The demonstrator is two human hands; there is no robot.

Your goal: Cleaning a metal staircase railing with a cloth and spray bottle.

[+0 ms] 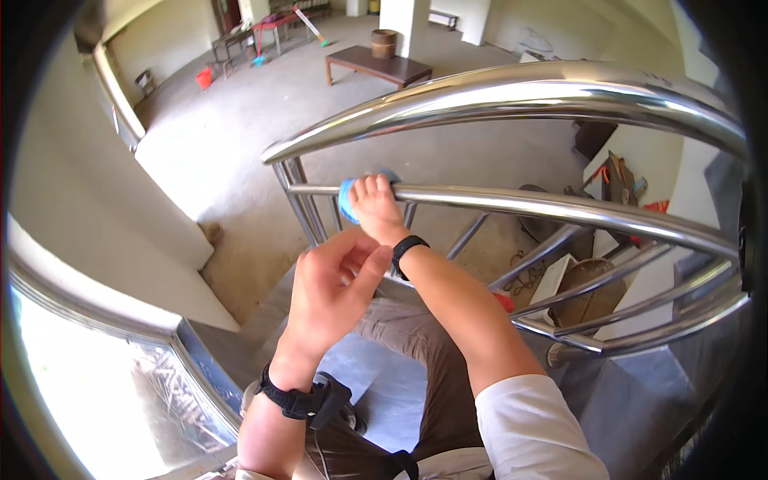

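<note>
My right hand (pixel 376 208) is wrapped over the thin middle rail (pixel 512 202) of a steel stair railing. Pressed under its fingers is a blue cloth (pixel 347 200), which shows on both sides of the hand against the metal. Closer to me, my left hand (pixel 332 280) hangs in the air just left of the right wrist. Its fingers are loosely curled with the thumb apart, and nothing shows between them. Above both hands curves the thick polished handrail (pixel 496 92). Both wrists wear black bands.
Thin balusters (pixel 544 256) slant below the rails. A bright window (pixel 104 376) lies at lower left beside a pale wall (pixel 112 200). Beyond the railing stand a low brown table (pixel 372 66) with a wooden bucket (pixel 384 44), a red bucket (pixel 204 78) and a round basket (pixel 588 288).
</note>
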